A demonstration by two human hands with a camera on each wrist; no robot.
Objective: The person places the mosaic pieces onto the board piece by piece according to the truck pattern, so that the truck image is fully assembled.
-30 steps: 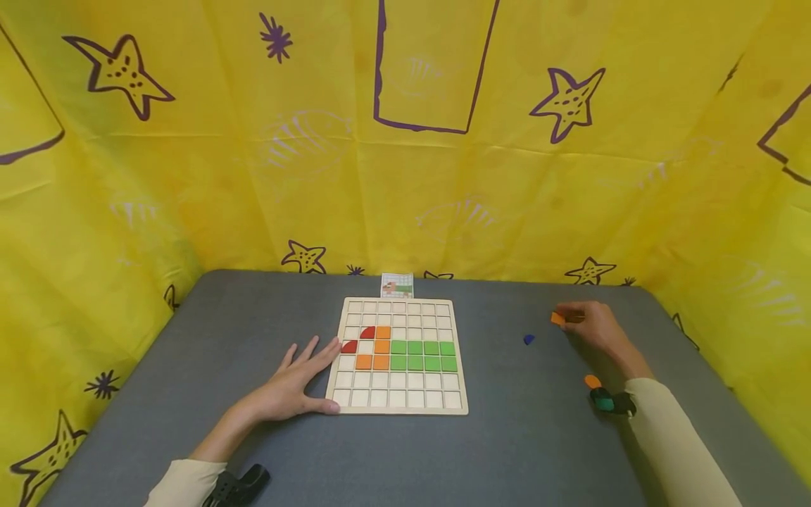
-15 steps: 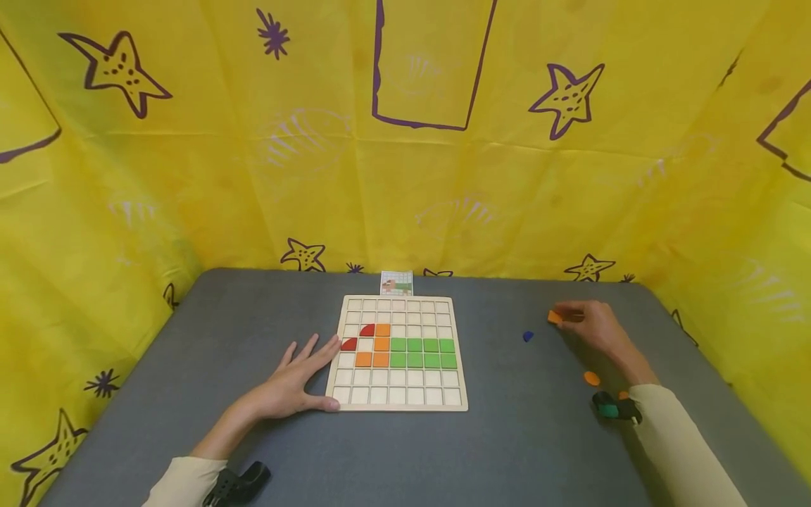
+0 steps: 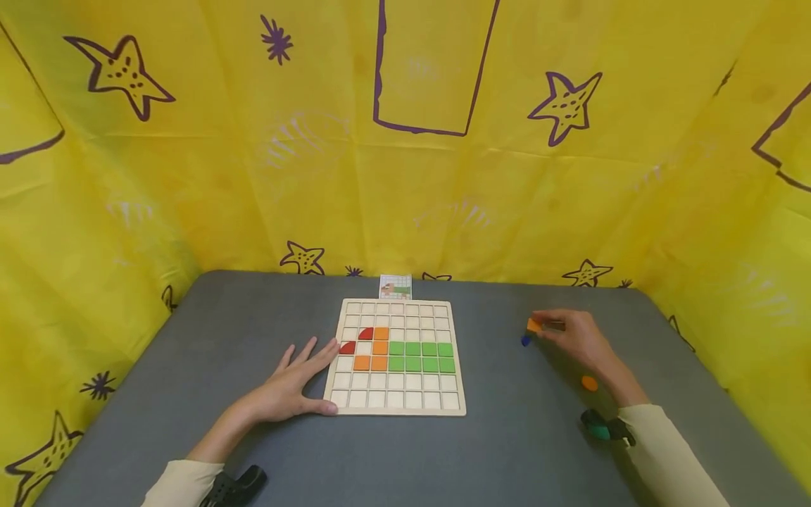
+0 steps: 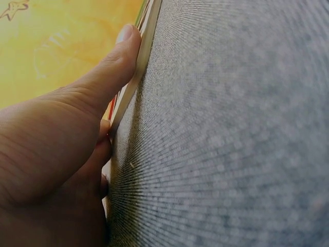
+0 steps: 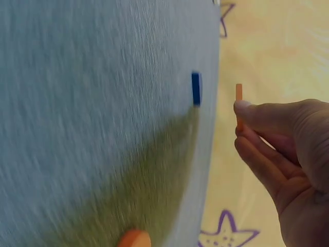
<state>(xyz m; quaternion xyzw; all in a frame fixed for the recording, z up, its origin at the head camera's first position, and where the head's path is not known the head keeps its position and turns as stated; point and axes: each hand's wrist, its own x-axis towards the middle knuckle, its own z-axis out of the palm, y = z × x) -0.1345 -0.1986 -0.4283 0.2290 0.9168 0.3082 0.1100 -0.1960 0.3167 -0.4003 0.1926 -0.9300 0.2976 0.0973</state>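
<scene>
My right hand [image 3: 581, 341] pinches an orange square tile [image 3: 534, 325] between thumb and fingers, held above the table near a small blue piece [image 3: 525, 341]. In the right wrist view the orange tile [image 5: 239, 105] shows edge-on, apart from the blue piece [image 5: 196, 88]. My left hand [image 3: 288, 387] lies spread at the left edge of a wooden grid board [image 3: 395, 410], thumb at its front left corner and fingertips on its left rim. On the board sit two red quarter-round tiles [image 3: 366, 334], several orange squares [image 3: 379, 348] and two rows of green squares [image 3: 412, 355].
A small printed card [image 3: 395, 286] with a coloured grid picture lies behind the board. An orange rounded piece [image 3: 589, 384] rests on the grey table [image 3: 494, 451] beneath the right forearm. Yellow patterned cloth [image 3: 443, 190] hangs around the back and sides.
My right hand has moved left with the orange tile, from beyond the blue piece to just above it in view. The left hand stays on the board's edge.
</scene>
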